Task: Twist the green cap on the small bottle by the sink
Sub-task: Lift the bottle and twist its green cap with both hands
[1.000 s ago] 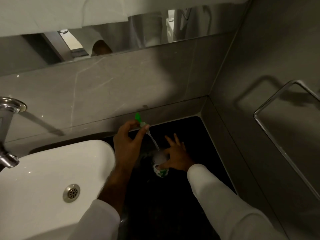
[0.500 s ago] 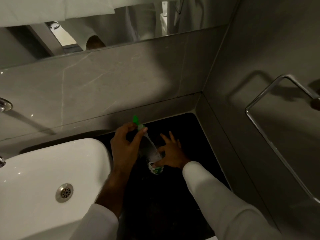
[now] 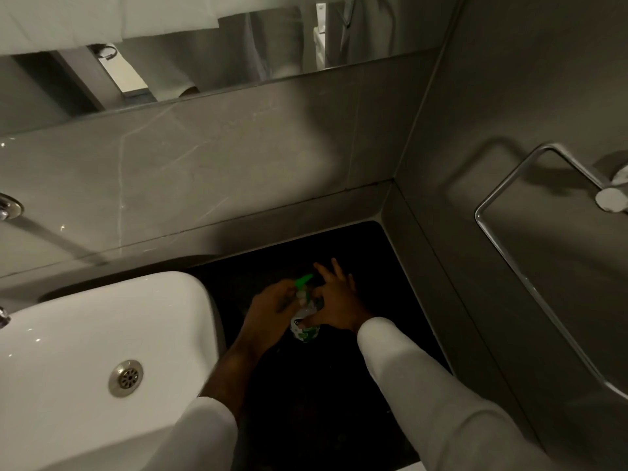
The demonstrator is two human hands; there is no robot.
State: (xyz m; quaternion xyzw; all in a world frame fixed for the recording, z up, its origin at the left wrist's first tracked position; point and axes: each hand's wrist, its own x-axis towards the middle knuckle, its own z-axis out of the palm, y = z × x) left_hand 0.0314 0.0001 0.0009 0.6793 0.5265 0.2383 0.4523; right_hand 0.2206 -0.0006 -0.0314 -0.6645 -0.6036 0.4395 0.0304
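A small clear bottle (image 3: pixel 305 327) with a green and white label stands on the black counter (image 3: pixel 339 402) right of the sink. Its green pump cap (image 3: pixel 303 281) sits at the bottle's neck, nozzle pointing up and right. My left hand (image 3: pixel 268 314) pinches the cap from the left with thumb and fingers. My right hand (image 3: pixel 336 300) holds the bottle's body from the right, thumb across the label, the other fingers spread upward. The bottle's middle is hidden between both hands.
A white basin (image 3: pixel 85 362) with a metal drain (image 3: pixel 125 378) fills the lower left; part of a chrome tap (image 3: pixel 8 207) shows at the left edge. Grey tiled walls meet in a corner behind. A chrome towel ring (image 3: pixel 516 253) hangs on the right wall. A mirror (image 3: pixel 204 56) runs above.
My left hand has lowered the green cap, whose tube was drawn out above the bottle, down onto the neck. My right hand kept hold of the bottle. The view has shifted left and down.
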